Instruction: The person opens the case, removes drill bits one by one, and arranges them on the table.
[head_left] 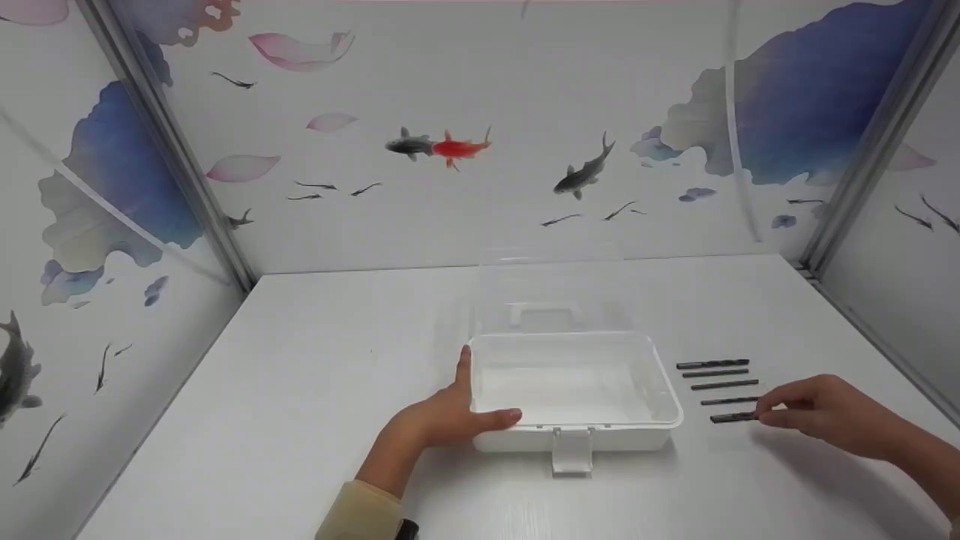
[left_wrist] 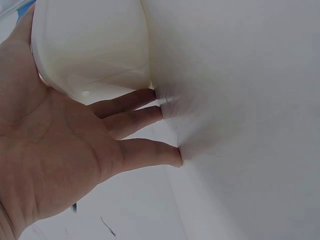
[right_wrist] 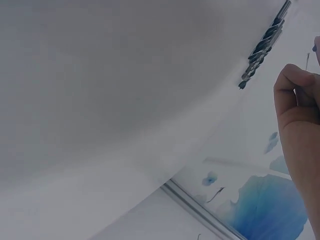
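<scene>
A white plastic box (head_left: 570,439) with its clear lid (head_left: 551,289) raised stands on the table. My left hand (head_left: 442,416) rests against its left side, thumb lying over the front rim; in the left wrist view its fingers are fairly straight, with several tips on the tabletop. Right of the box lies a row of dark drill bits (head_left: 716,365), roughly parallel. At the near end of that row my right hand (head_left: 829,416) pinches the right end of the nearest drill bit (head_left: 731,418) between thumb and fingers. The right wrist view shows this hand (right_wrist: 300,100) only partly.
A latch (head_left: 572,454) hangs down from the box's front. The white tabletop (head_left: 300,390) meets printed panels (head_left: 517,90) at the back and both sides, with metal posts (head_left: 180,165) at the corners.
</scene>
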